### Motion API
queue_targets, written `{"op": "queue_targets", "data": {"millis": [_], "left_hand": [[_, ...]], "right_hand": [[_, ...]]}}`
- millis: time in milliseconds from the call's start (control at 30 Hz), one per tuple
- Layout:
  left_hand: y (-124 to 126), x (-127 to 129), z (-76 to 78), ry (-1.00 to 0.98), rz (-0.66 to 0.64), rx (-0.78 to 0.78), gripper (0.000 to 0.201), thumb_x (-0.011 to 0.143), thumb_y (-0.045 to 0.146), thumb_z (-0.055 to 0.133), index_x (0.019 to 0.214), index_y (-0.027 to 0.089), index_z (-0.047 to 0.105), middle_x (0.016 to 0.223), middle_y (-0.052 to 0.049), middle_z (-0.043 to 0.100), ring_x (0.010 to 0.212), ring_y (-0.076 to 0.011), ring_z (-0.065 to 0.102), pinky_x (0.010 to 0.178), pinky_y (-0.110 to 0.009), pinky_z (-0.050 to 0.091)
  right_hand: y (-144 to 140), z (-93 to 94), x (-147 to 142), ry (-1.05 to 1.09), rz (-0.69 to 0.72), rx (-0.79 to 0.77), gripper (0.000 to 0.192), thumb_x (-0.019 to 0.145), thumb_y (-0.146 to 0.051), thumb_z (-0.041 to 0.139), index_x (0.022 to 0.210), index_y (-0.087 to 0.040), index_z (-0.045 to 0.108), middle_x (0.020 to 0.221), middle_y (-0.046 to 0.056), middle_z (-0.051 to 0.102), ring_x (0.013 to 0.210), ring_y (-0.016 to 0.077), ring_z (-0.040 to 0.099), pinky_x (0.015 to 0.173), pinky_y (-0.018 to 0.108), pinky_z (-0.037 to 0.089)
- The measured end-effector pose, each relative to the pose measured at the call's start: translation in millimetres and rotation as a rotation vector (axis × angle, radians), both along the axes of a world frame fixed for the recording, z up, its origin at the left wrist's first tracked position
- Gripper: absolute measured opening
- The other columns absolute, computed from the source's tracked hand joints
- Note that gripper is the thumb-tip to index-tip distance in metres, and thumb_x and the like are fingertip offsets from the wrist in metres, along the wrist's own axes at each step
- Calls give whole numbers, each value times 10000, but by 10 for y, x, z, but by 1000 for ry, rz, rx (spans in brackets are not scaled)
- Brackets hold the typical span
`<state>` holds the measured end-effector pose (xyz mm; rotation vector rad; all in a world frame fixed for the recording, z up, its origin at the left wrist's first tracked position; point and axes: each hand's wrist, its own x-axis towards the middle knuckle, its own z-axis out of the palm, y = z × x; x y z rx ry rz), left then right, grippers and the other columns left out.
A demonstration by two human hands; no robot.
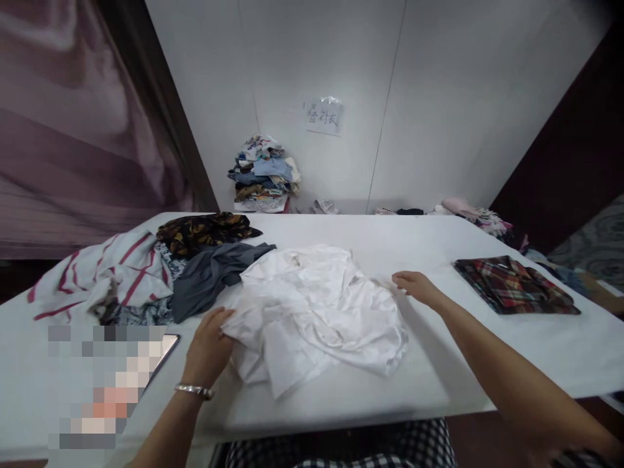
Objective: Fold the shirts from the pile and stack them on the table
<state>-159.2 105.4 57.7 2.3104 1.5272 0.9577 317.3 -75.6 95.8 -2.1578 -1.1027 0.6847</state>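
A crumpled white shirt (pixel 316 305) lies in the middle of the white table (pixel 439 377). My left hand (pixel 209 344), with a silver bracelet on the wrist, grips the shirt's left edge. At the shirt's right edge, my right hand (pixel 416 286) pinches the fabric with its fingers.
A heap of clothes lies to the left: a red-striped white garment (pixel 102 273), a grey one (pixel 209 276) and a dark patterned one (pixel 205 231). A folded plaid shirt (pixel 514 286) rests at the right. A stack of clothes (pixel 263 175) stands by the far wall. A blurred patch covers the lower left.
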Motion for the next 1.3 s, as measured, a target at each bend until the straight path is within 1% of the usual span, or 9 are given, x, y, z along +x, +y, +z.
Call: {"op": "queue_targets", "data": {"millis": [200, 400, 600, 733, 833, 900, 1033, 1167, 1300], "left_hand": [[-236, 136, 59, -115, 90, -124, 540, 772, 409, 509, 1230, 124, 533, 1364, -175, 498, 1145, -326, 566, 777, -401, 568], [-293, 378, 72, 88, 115, -288, 730, 782, 439, 582, 1397, 97, 388, 1310, -200, 564, 1096, -331, 611, 885, -449, 520], [-51, 787, 22, -59, -24, -255, 523, 809, 231, 490, 1330, 188, 504, 1240, -98, 637, 1072, -248, 630, 920, -355, 501], [184, 1007, -49, -295, -4, -324, 443, 782, 240, 509, 1216, 198, 583, 1022, -64, 710, 918, -217, 667, 822, -339, 535], [263, 1033, -54, -383, 113, -319, 436, 773, 258, 526, 1195, 160, 575, 1118, -115, 675, 896, -214, 667, 804, -352, 541], [200, 1015, -7, -341, 142, -163, 467, 795, 297, 526, 1231, 132, 541, 1203, -154, 625, 961, -232, 647, 854, -388, 526], [-189, 1079, 113, -126, -228, 176, 360, 873, 315, 475, 1175, 150, 581, 1174, -130, 640, 1074, -227, 599, 981, -415, 458], [-600, 1352, 113, 144, -681, 208, 338, 883, 274, 501, 1201, 197, 586, 1283, -111, 597, 1195, -224, 536, 1005, -398, 443], [-773, 1699, 68, 341, -822, 207, 609, 802, 202, 592, 1386, 212, 421, 1485, -122, 392, 1361, -267, 354, 1086, -468, 339]], "right_hand": [[738, -132, -141, -160, 2, -213, 397, 844, -447, 515, 893, -117, 732, 973, 156, 712, 858, 253, 656, 685, 286, 463], [945, -178, -327, -213, 92, -184, 149, 659, -179, 661, 783, -160, 742, 847, 68, 736, 806, 200, 656, 649, 218, 436], [494, 165, 596, -399, -185, -38, 364, 820, -321, 489, 1031, -110, 698, 980, 113, 719, 900, 231, 638, 686, 255, 446], [-47, 154, 1161, -490, -386, -87, 280, 750, -319, 569, 867, -116, 722, 785, 127, 722, 748, 254, 663, 649, 301, 467], [-404, 73, 1219, -521, -402, -102, 297, 750, -315, 589, 936, -120, 714, 907, 161, 722, 864, 282, 666, 761, 347, 478], [-595, 31, 1063, -541, -392, -39, 355, 803, -323, 530, 1049, -121, 688, 1018, 160, 708, 947, 277, 650, 843, 363, 465], [-893, -80, 405, -328, -130, 187, 428, 856, -438, 486, 1116, -153, 671, 1131, 123, 683, 991, 253, 636, 876, 349, 479], [-1059, -229, -223, -272, 228, 143, 539, 790, -459, 611, 1281, -238, 583, 1310, 90, 588, 1165, 281, 554, 963, 404, 441], [-1071, -174, -523, -452, 346, 164, 289, 889, -311, 463, 994, -222, 717, 962, 84, 719, 923, 247, 637, 895, 425, 454]]}}
